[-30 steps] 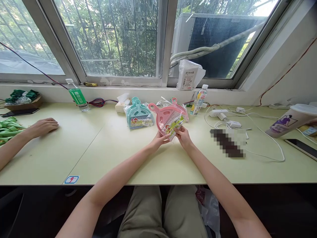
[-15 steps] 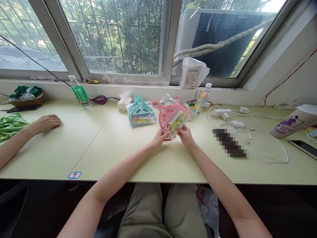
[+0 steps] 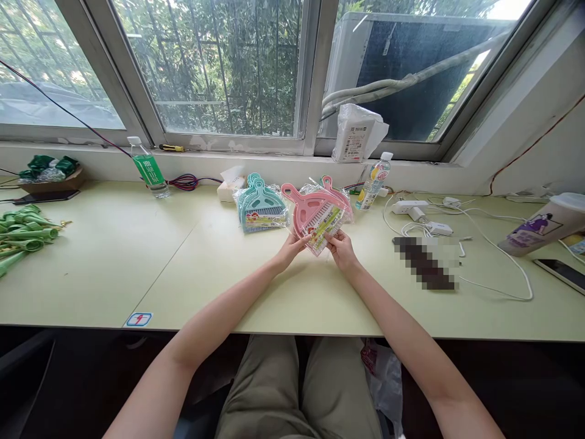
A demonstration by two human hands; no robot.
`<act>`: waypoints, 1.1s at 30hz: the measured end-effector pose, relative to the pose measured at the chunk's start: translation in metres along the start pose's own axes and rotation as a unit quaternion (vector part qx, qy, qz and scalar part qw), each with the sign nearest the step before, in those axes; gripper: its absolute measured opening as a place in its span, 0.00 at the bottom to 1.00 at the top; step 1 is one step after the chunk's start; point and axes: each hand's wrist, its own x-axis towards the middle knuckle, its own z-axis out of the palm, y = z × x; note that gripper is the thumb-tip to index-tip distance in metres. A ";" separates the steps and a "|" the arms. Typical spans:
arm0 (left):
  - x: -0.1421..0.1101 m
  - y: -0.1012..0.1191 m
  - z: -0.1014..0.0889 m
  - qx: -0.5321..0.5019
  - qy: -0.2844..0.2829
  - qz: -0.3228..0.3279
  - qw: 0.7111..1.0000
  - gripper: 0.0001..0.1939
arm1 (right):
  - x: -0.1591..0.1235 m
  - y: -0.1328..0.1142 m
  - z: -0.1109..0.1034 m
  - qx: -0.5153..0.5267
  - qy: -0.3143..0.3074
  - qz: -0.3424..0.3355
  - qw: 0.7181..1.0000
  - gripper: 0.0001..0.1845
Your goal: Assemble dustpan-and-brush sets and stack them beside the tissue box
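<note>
Hands pinch pink dustpan set (image 3: 317, 213): left hand (image 3: 290, 249) its lower left edge, right hand (image 3: 342, 247) its lower right, above table (image 3: 219, 286) near its back edge.

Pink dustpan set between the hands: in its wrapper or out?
In its wrapper: clear, crinkled plastic shows on the pink dustpan set held by the left hand and right hand.

Around the pink dustpan (image 3: 309, 209), bare tabletop (image 3: 315, 299) is lying open at six o'clock between the forearms (image 3: 231, 297) and stretching toward eight. Teal dustpans (image 3: 258, 200) are blocking nine, a labelled bottle (image 3: 374, 182) is standing at two, white cables (image 3: 418, 228) are sprawling at three.
</note>
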 end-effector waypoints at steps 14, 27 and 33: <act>0.000 -0.005 0.000 0.019 0.035 -0.034 0.999 0.33 | 0.000 -0.001 0.002 0.002 -0.004 0.003 1.000 0.24; -0.001 -0.007 -0.001 0.057 0.106 -0.064 0.991 0.24 | 0.003 0.004 0.000 -0.004 -0.022 0.045 0.999 0.20; 0.004 -0.001 -0.007 0.042 0.206 -0.045 0.977 0.20 | 0.015 -0.003 -0.015 -0.093 -0.095 0.110 0.985 0.14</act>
